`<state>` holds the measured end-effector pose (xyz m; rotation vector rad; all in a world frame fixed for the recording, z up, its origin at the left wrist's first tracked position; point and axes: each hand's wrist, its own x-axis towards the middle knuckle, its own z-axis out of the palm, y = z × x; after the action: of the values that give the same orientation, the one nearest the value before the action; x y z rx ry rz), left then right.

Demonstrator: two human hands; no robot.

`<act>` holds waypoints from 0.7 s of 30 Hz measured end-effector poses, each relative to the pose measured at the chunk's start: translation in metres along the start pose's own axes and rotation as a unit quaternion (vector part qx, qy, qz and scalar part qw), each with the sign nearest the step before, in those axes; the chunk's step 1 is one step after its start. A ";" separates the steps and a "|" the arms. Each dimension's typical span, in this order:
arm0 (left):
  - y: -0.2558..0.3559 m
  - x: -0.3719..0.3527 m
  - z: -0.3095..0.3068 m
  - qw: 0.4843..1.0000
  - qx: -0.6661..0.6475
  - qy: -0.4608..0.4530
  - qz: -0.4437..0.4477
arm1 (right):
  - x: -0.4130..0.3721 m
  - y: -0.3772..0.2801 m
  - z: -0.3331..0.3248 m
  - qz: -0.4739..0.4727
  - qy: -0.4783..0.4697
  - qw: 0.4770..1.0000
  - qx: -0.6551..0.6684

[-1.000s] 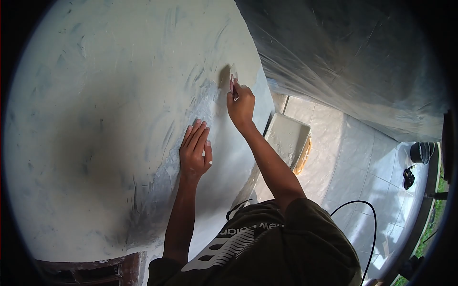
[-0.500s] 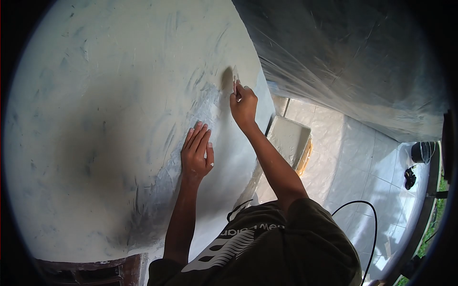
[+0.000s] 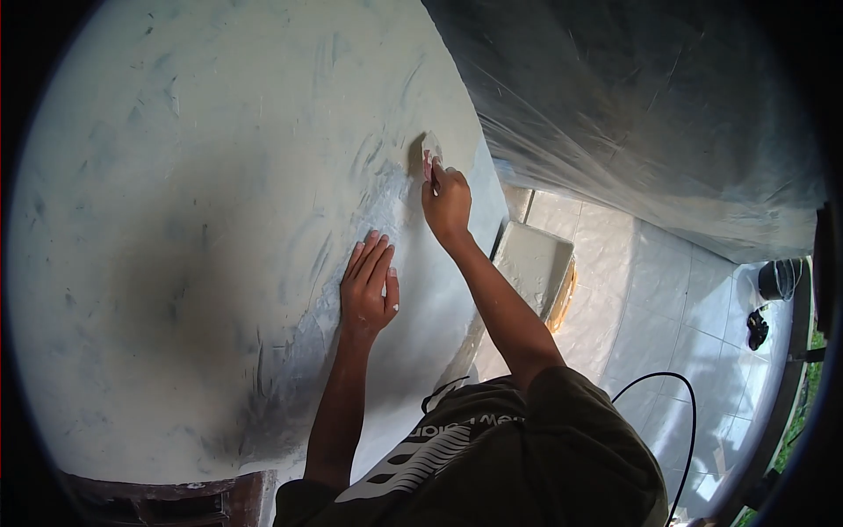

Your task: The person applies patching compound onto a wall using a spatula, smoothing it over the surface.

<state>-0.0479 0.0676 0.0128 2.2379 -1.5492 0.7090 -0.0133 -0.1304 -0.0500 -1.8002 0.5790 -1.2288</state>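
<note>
My right hand (image 3: pixel 448 206) is closed around the handle of a putty knife (image 3: pixel 429 144), which has a pale, smeared blade. The blade points up and lies at the surface of the wall (image 3: pixel 237 158); whether its edge presses on the wall is hard to tell. Lower and to the left, my left hand (image 3: pixel 367 285) lies flat against the wall with its fingers stretched out. Near the thumb, a white speck shows on the skin. Around both hands the wall carries whitish filler smears (image 3: pixel 382 206) and grey-blue streaks.
A tray of pale paste (image 3: pixel 534 250) stands below my right forearm, with something orange beside it. Plastic sheeting (image 3: pixel 650 114) hangs at the right. On the tiled floor (image 3: pixel 654 272) are a dark bucket (image 3: pixel 775 280), a black item and a black cable (image 3: pixel 692 422). A wooden frame (image 3: pixel 250 501) borders the wall's bottom.
The putty knife has turned in my right hand, so more of its blade face shows. My right hand has shifted slightly. My left hand still rests on the wall.
</note>
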 end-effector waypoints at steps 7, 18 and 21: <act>0.000 -0.003 0.000 1.000 -0.015 -0.004 -0.001 | -0.063 -0.029 -0.015 -0.055 -0.087 0.994 0.042; 0.005 0.000 -0.002 0.998 0.053 -0.044 0.003 | -0.007 -0.026 0.010 -0.033 -0.062 0.997 -0.013; 0.005 0.000 -0.001 0.993 0.084 -0.082 0.000 | -0.044 -0.052 -0.013 -0.018 -0.110 0.993 0.026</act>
<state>-0.0530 0.0664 0.0141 2.4732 -1.6196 0.6945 -0.0478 -0.0746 -0.0262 -1.8779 0.3880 -1.0412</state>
